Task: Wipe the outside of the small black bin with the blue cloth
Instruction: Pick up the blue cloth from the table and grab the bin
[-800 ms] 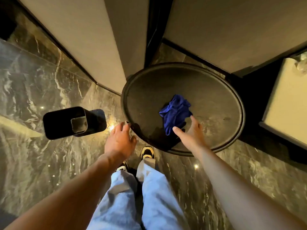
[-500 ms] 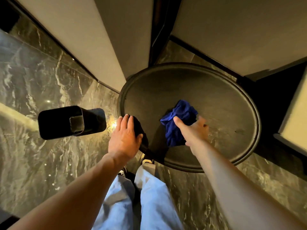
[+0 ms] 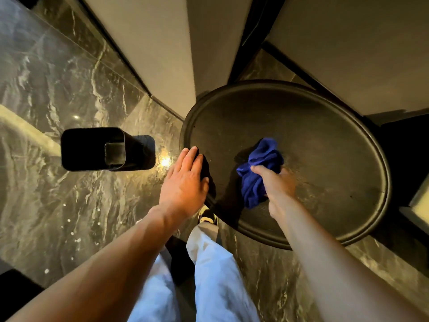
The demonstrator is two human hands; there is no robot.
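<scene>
Right hand (image 3: 277, 182) is clamped on the blue cloth (image 3: 258, 173), fingers curled round a bunched wad of it, with the loose end hanging down toward the round dark table (image 3: 348, 140); can't tell if the cloth is fully clear of the tabletop or touching it at the bottom. Your left hand (image 3: 185, 182) is flat, fingers together and extended, palm down over the near-left rim of the table, holding nothing; whether it actually rests on the rim or hovers just above is unclear. Small black bin (image 3: 102, 148) stands on the marble floor (image 3: 58, 77), to the left of the table and apart from it, open top facing the camera, well apart from both hands. Nothing is touching the bin. Step in hand looks like the pickup of the cloth, so you are at the very start: no wiping of the bin has begun by the look of it. Next move, as a judgement: carry the cloth left and down across your body to the bin, and you probably need to bend or crouch since the bin sits low on the floor. The free left hand is closer to the bin, so it is the likely one to steady or tilt it while the right wipes the outer walls. Bin looks light and could slide on the glossy floor if pushed with nothing holding it. Keep the cloth on the outside faces, not inside the opening.
</scene>
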